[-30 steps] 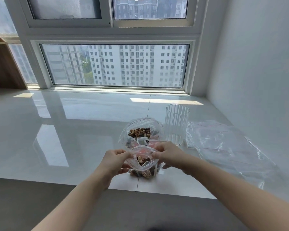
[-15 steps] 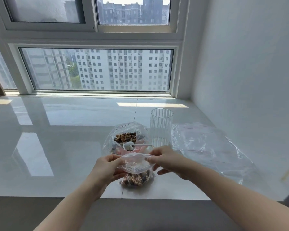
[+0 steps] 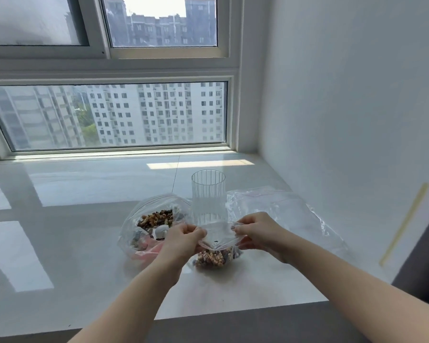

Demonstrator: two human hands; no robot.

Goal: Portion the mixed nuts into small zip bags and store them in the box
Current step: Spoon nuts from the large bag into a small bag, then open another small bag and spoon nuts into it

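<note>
Plastic zip bag [image 3: 218, 237] mouth now flattened.
Left hand [image 3: 183, 240] and right hand [image 3: 258, 231] fingers pinch its top; sealing seems underway.

Ribbed glass [image 3: 208, 196], perhaps empty; window [image 3: 109, 115].

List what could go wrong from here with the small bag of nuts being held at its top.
1. The small zip bag hangs from both hands, left hand and right hand, pinching its top; if the seal is incomplete, nuts could spill onto the counter.
2. The ribbed glass stands right behind the hands; a pull apart might knock it over.
3. The big bag of nuts lies open beside the left hand and could be nudged.
</note>
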